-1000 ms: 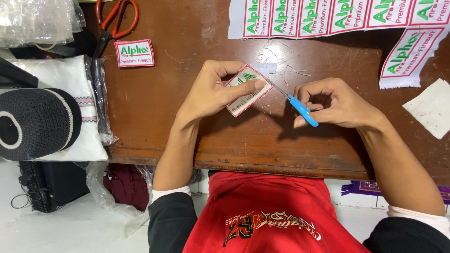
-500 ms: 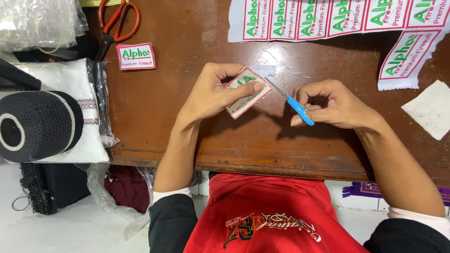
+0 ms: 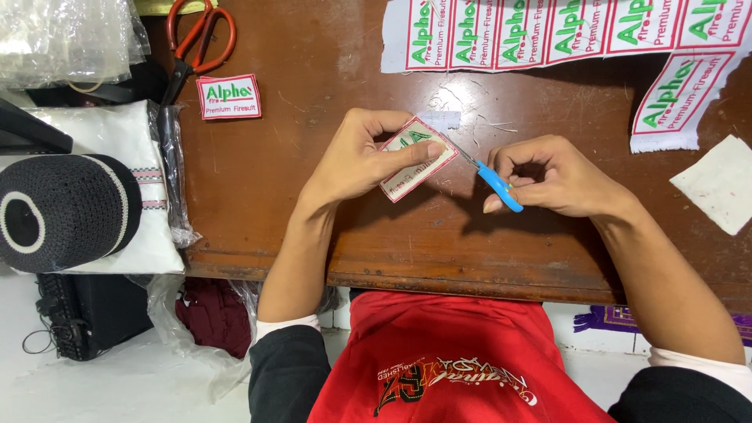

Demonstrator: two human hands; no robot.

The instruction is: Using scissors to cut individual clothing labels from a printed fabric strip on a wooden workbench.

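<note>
The left hand (image 3: 356, 160) pinches a red-bordered embroidered patch (image 3: 417, 159) just above the wooden table (image 3: 313, 219). The right hand (image 3: 552, 176) is closed around blue-handled thread snips (image 3: 493, 178), their metal tip at the patch's right edge, possibly touching it. A finished patch (image 3: 229, 96) lies near orange-handled scissors (image 3: 194, 43).

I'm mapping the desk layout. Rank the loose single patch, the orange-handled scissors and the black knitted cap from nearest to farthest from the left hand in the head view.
From the left hand:
1. Loose single patch, up and to its left on the table.
2. Orange-handled scissors, farther up at the table's top-left edge.
3. Black knitted cap, far left, off the table.
</note>
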